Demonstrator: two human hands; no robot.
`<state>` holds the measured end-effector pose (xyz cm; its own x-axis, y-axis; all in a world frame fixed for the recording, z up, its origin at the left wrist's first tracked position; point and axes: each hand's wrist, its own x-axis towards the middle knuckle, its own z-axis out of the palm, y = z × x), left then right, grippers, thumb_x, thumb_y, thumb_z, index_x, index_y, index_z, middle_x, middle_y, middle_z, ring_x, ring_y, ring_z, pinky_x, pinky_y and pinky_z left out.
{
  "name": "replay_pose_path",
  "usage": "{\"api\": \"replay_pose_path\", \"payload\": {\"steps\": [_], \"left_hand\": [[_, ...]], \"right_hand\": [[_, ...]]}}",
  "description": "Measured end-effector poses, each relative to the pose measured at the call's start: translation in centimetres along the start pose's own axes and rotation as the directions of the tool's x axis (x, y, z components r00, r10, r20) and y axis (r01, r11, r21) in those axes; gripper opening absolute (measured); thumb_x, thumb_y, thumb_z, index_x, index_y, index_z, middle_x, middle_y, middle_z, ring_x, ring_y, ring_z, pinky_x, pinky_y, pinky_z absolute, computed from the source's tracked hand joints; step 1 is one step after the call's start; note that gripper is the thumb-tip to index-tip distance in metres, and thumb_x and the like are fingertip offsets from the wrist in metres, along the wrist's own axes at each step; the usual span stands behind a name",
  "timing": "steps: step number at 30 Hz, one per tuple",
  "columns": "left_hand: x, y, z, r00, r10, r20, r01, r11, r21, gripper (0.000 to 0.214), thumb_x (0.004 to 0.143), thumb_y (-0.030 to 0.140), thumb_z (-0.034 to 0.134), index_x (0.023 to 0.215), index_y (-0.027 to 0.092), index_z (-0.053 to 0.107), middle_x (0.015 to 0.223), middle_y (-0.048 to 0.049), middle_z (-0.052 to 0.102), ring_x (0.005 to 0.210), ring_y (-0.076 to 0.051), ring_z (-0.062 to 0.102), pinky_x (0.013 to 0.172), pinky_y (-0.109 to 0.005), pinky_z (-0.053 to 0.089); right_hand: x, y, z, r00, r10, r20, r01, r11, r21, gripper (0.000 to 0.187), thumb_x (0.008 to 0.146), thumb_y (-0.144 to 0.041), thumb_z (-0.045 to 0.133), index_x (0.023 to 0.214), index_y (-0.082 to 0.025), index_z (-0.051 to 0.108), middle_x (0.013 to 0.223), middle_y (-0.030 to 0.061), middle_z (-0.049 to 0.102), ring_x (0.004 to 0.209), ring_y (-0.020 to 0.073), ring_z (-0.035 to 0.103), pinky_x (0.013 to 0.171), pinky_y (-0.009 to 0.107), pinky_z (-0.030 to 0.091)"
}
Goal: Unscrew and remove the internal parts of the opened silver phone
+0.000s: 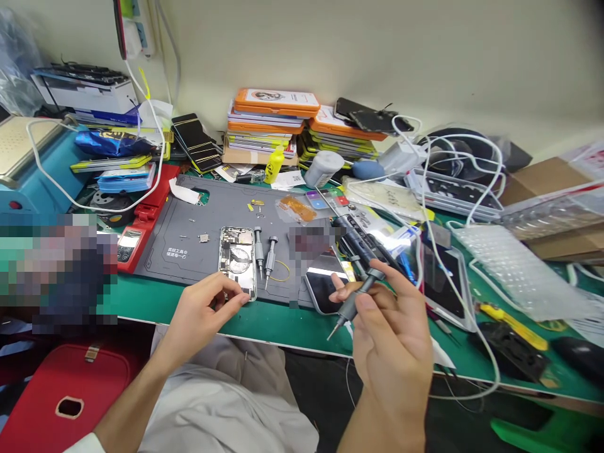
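Note:
An opened phone [238, 251] lies on the grey work mat, its inner boards and a round coil showing. My left hand [207, 314] is over its lower end, with thumb and index finger pinched near the bottom edge; whatever sits between the fingertips is hidden. Raised above the table's front edge, my right hand [389, 321] grips a grey precision screwdriver [352, 305], tip pointing down and left. Two more screwdrivers, one [259, 251] and another [270, 261], lie right of the phone. A dark-screened phone [323, 289] rests behind my right hand.
Small metal parts [204, 238] are scattered on the mat [165, 233]. A red tool [151, 214] borders it on the left. Stacked orange cases [278, 100] stand behind, near a yellow bottle [274, 165]. White cables [436, 251] loop over clutter and bubble wrap [523, 270] at right.

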<state>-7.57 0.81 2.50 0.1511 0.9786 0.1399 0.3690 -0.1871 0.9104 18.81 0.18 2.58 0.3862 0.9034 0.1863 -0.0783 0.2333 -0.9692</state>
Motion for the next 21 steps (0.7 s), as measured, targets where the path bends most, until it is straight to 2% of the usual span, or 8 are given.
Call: {"api": "replay_pose_path", "payload": {"steps": [11, 15, 18, 19, 21], "left_hand": [[0.0, -0.2, 0.2, 1.0, 0.009, -0.007, -0.009, 1.0, 0.0, 0.02, 0.108, 0.031, 0.072, 0.091, 0.021, 0.074, 0.082, 0.002, 0.069, 0.073, -0.012, 0.059, 0.063, -0.023, 0.042], [0.2, -0.3, 0.0, 0.998, 0.067, -0.019, -0.066, 0.997, 0.039, 0.018, 0.109, 0.028, 0.072, 0.092, 0.021, 0.074, 0.081, 0.0023, 0.071, 0.071, -0.012, 0.061, 0.063, -0.022, 0.044], [0.0, -0.3, 0.1, 0.975, 0.211, -0.064, -0.204, 0.974, 0.101, 0.017, 0.109, 0.025, 0.072, 0.093, 0.021, 0.073, 0.082, 0.0028, 0.076, 0.065, -0.01, 0.063, 0.059, -0.022, 0.045], [-0.2, -0.2, 0.3, 0.952, 0.297, -0.081, -0.285, 0.949, 0.132, 0.016, 0.11, 0.024, 0.072, 0.094, 0.021, 0.072, 0.083, 0.0027, 0.078, 0.065, -0.01, 0.065, 0.06, -0.021, 0.047], [-1.0, 0.4, 1.3, 0.872, 0.484, -0.07, -0.465, 0.865, 0.189, 0.014, 0.111, 0.024, 0.071, 0.097, 0.021, 0.071, 0.089, 0.0011, 0.084, 0.071, -0.011, 0.075, 0.067, -0.022, 0.054]], "right_hand": [[0.5, -0.2, -0.2, 0.996, 0.083, -0.012, -0.084, 0.996, -0.015, 0.046, 0.09, -0.043, 0.088, 0.134, -0.032, 0.076, 0.081, -0.004, 0.074, 0.078, 0.0184, 0.071, 0.13, 0.065, 0.048], [1.5, -0.6, -0.7, 0.997, 0.042, -0.059, -0.042, 0.999, 0.002, 0.048, 0.089, -0.044, 0.087, 0.134, -0.033, 0.076, 0.078, -0.0042, 0.073, 0.078, 0.0194, 0.072, 0.124, 0.063, 0.053], [3.4, -0.7, -1.3, 0.997, 0.055, -0.048, -0.055, 0.998, 0.019, 0.051, 0.083, -0.045, 0.091, 0.131, -0.032, 0.077, 0.075, -0.0036, 0.07, 0.079, 0.0215, 0.071, 0.118, 0.064, 0.056], [4.2, -0.7, -1.6, 0.996, 0.07, -0.049, -0.068, 0.997, 0.031, 0.051, 0.081, -0.045, 0.092, 0.128, -0.031, 0.078, 0.073, -0.0039, 0.068, 0.079, 0.0218, 0.07, 0.116, 0.064, 0.057], [5.6, -0.6, -1.9, 0.993, 0.112, -0.041, -0.109, 0.993, 0.054, 0.052, 0.076, -0.045, 0.096, 0.123, -0.03, 0.079, 0.071, -0.005, 0.064, 0.076, 0.0208, 0.066, 0.112, 0.066, 0.059]]}}
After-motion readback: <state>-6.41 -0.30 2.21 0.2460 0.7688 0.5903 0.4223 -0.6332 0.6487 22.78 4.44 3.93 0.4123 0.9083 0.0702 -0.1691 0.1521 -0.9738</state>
